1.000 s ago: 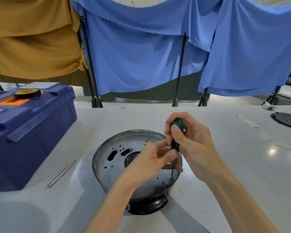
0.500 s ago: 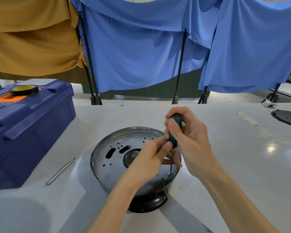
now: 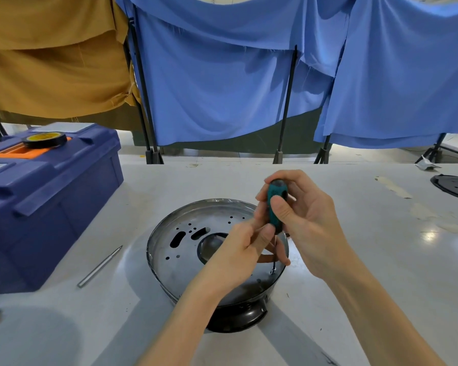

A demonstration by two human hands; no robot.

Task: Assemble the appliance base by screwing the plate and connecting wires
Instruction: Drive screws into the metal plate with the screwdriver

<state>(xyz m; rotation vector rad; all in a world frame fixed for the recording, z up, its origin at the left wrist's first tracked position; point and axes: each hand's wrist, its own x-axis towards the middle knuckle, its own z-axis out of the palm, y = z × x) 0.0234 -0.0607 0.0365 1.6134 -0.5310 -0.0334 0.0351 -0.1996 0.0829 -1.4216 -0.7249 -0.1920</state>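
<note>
— Which hand has the tool?

— Your right hand [image 3: 306, 223]. Its fingers and thumb are wrapped round the teal handle of the screwdriver [image 3: 275, 204], which stands nearly upright.

— And my left?

— Your left hand [image 3: 238, 256] is curled in close beneath it. The thumb and forefinger pinch the screwdriver just below the handle, where the shaft begins.

— Where does the tip sit?

— On a screw [image 3: 273, 272] at the near right edge of the metal plate [image 3: 181, 243], just inside its raised rim.

— And the plate itself?

— It is round and shiny, with slots and small holes and a larger opening at its middle. It lies on top of the black appliance base [image 3: 239, 317], which stands on the counter [image 3: 376, 262] straight in front of you. Your left forearm crosses over its near side.

— What else is around me?

— On your left, a blue toolbox [image 3: 50, 207] with an orange insert in its lid and a roll of tape [image 3: 44, 140] lying on top. Between the toolbox and the base, a thin metal rod [image 3: 100, 266] lies flat on the counter, apart from both. Far to your right, a black disc [image 3: 455, 186] with small holes lies at the frame's edge. Behind the counter, blue cloths [image 3: 214, 88] and a mustard cloth [image 3: 56, 62] hang from black stands.
</note>
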